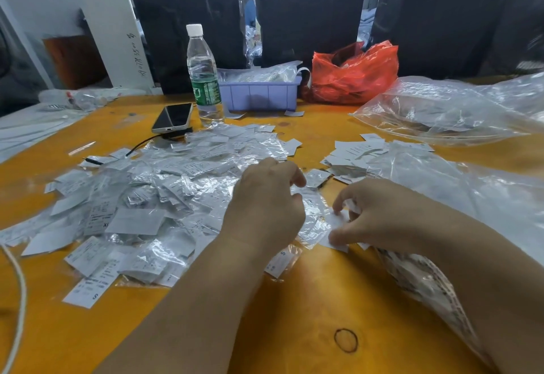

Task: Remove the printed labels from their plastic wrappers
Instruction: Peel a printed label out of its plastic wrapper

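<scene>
Taking the clear plastic water bottle with the green label [203,79] as the fixed mark, the work looks well short of done; the big heap of small printed labels in clear plastic wrappers [153,197] spreads in front of the bottle and to its left, and most pieces there seem to be sealed, though a few bare slips may be mixed in; a much smaller pile of bare white labels [357,151] lies to the right of the bottle and nearer the person, which I take for the finished share; so, by my judgement, only a small part is through and the bulk remains. The piece in hand, a crinkled clear wrapper [313,217], lies well in front of the bottle and to its right, on the orange table [294,314], between the two hands; the left hand [265,206] has curled fingers at the wrapper's left edge and appears to grip it, though its fingertips are hidden; the right hand [374,214] pinches a white label [337,233] between thumb and fingers at the wrapper's right end, seemingly drawing it out.
</scene>
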A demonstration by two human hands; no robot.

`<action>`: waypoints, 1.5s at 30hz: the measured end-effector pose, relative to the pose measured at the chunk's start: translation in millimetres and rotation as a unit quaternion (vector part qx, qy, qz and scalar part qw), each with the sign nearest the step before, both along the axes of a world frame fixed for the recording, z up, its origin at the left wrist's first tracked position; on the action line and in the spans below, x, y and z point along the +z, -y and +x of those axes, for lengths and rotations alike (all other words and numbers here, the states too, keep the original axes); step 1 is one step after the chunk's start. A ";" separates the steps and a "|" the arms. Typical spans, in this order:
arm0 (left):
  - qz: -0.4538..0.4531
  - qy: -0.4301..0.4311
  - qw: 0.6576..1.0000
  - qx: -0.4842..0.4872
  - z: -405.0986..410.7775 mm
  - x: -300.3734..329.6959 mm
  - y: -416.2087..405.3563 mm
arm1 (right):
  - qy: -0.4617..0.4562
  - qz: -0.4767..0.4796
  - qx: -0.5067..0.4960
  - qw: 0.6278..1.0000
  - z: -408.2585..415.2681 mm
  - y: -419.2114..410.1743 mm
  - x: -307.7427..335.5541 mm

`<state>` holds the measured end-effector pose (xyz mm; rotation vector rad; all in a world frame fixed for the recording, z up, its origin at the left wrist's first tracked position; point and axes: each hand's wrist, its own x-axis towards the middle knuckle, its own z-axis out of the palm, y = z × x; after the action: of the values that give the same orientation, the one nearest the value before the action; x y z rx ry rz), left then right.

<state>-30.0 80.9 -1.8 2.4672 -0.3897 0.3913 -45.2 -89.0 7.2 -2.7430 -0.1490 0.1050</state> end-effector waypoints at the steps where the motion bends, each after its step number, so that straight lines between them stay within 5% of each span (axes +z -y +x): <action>1: 0.000 -0.003 1.000 -0.009 -1.4 -0.5 1.6 | -0.008 -0.001 0.001 1.000 -0.3 0.0 0.4; 11: -0.009 -0.019 0.999 -0.031 -0.8 -2.2 1.4 | 0.058 0.047 0.012 0.997 4.2 1.8 -4.9; 22: -0.168 -0.146 0.969 -0.108 -1.9 2.1 4.9 | 0.164 0.243 0.041 0.955 2.9 -1.8 -0.5; 27: -0.181 -0.126 0.971 -0.089 1.7 1.8 1.0 | 0.085 0.306 0.038 0.947 1.6 -3.0 5.1; 35: -0.231 -0.067 0.969 -0.062 2.7 0.6 -0.2 | -0.072 0.590 -0.025 0.803 3.6 -7.0 15.8; 41: -0.216 -0.073 0.972 -0.062 0.8 2.1 1.0 | -0.025 0.506 0.028 0.862 4.5 -11.9 5.2; 45: -0.211 -0.065 0.974 -0.052 1.2 2.3 0.6 | -0.042 0.553 0.050 0.830 3.3 -14.7 -0.3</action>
<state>-28.9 80.2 0.5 2.0358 -0.3387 0.2372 -41.9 -74.4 6.9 -1.5582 -0.2347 0.1176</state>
